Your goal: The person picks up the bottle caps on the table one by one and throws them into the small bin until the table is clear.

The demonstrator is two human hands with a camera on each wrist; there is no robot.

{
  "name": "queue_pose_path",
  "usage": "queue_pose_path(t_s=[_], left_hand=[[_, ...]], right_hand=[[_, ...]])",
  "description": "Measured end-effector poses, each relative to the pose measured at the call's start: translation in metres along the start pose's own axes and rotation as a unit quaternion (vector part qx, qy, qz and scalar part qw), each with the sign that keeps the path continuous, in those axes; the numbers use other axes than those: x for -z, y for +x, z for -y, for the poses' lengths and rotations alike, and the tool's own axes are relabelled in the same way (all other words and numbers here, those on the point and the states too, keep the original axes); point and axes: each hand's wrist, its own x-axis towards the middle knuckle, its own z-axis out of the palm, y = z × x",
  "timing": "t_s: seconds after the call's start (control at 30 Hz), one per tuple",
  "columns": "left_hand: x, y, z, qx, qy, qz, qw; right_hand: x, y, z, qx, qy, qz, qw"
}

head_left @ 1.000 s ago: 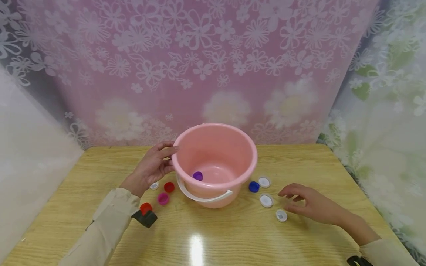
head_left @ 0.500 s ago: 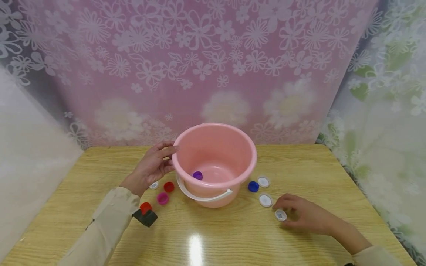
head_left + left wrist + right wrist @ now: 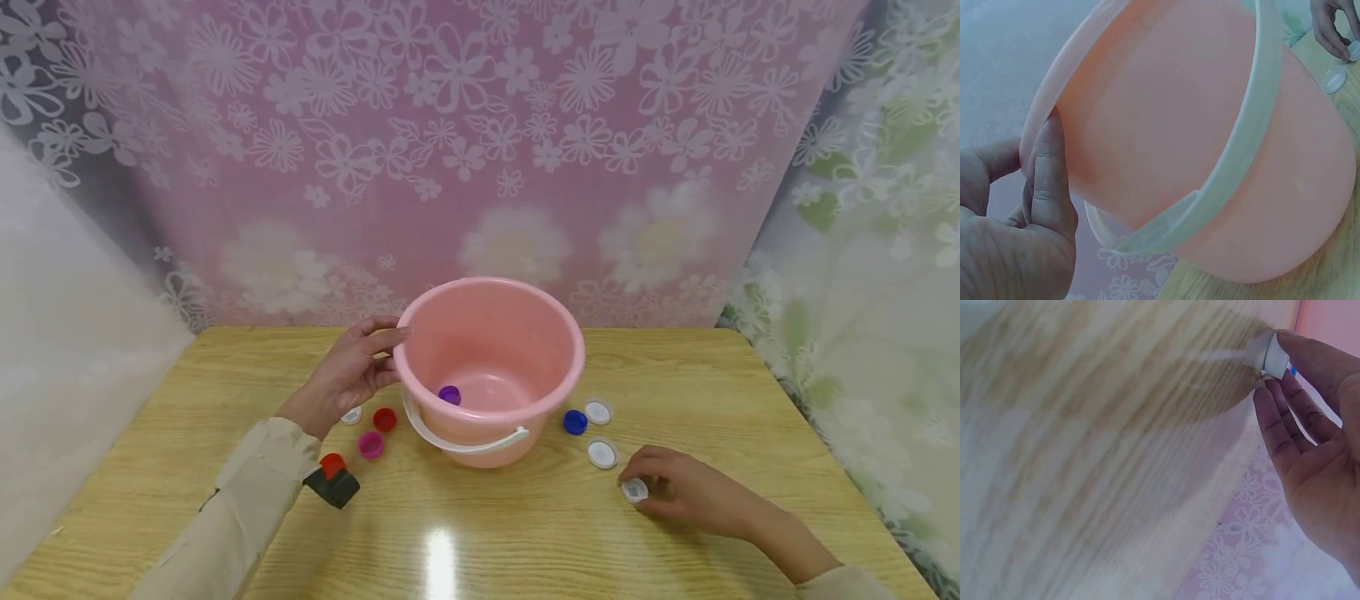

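Note:
A pink bucket (image 3: 489,346) stands on the table, its white handle (image 3: 465,446) hanging down at the front. At the bucket's left rim my left hand (image 3: 347,372) grips the edge between thumb and fingers, seen close up in the left wrist view. A purple bottle cap (image 3: 450,395) lies inside on the bottom. To the right, my right hand (image 3: 693,492) pinches a small white cap (image 3: 634,490) at the table surface. The right wrist view shows that white cap (image 3: 1276,357) between thumb and fingertips.
Right of the bucket lie a blue cap (image 3: 575,422) and two white lids, one (image 3: 602,453) nearer my hand. Left of it are a magenta cap (image 3: 371,444), a red cap (image 3: 385,419), an orange-red cap (image 3: 332,465) and a partly hidden white cap (image 3: 351,415). A flowered curtain (image 3: 487,167) hangs behind.
My right hand has come down and left onto the small white cap and now pinches it. My left hand has stayed on the bucket rim.

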Motion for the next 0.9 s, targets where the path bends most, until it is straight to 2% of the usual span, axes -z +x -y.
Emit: queue_pose_path(t_s=[0.4, 0.6, 0.73, 0.9], left_hand=[[-0.001, 0.0, 0.0, 0.0, -0.002, 0.006, 1.0], [0.0, 0.0, 0.001, -0.002, 0.003, 0.006, 1.0], [0.0, 0.0, 0.0, -0.001, 0.0, 0.006, 1.0], [-0.001, 0.0, 0.001, -0.001, 0.0, 0.008, 1.0]], right_hand=[[0.001, -0.001, 0.004, -0.016, 0.024, 0.01, 1.0], [0.01, 0.0, 0.01, -0.053, 0.066, 0.02, 0.996], [0.025, 0.003, 0.017, -0.072, 0.065, 0.004, 0.995], [0.041, 0.009, 0.021, -0.051, 0.036, -0.032, 0.998]])
